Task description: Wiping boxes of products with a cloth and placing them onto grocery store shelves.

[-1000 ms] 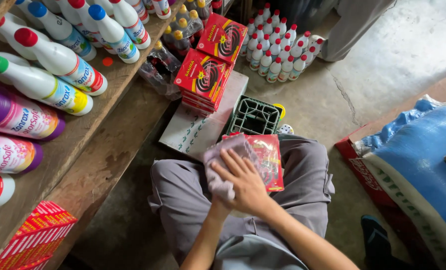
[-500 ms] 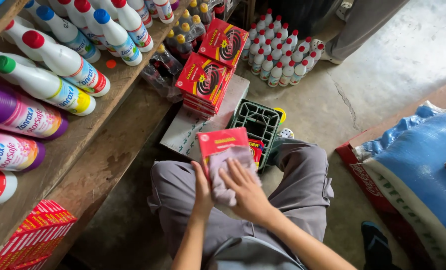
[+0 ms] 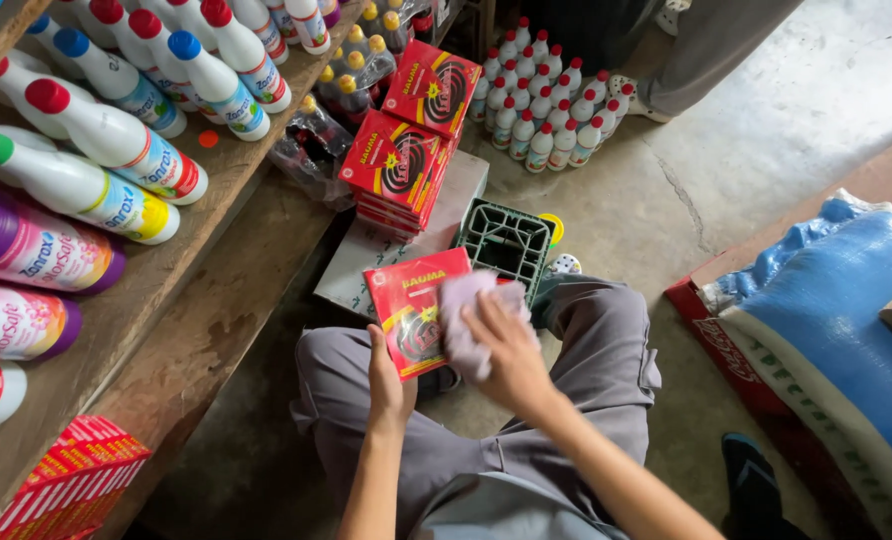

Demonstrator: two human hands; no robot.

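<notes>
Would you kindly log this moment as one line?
left hand: holds red box | right hand: presses pale cloth on box

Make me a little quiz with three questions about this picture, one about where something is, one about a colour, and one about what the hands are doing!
1. Where is the green crate?
A. on the floor by the knees
B. on the shelf
C. on the blue sack

2. What colour is the box being held?
A. blue
B. red
C. white

3. What is the right hand doing?
A. hanging free
B. pressing a cloth on the box
C. gripping a bottle

Answers: 1 A, it stands on the concrete. 2 B, its front is red. 3 B, while the left hand holds the box.
</notes>
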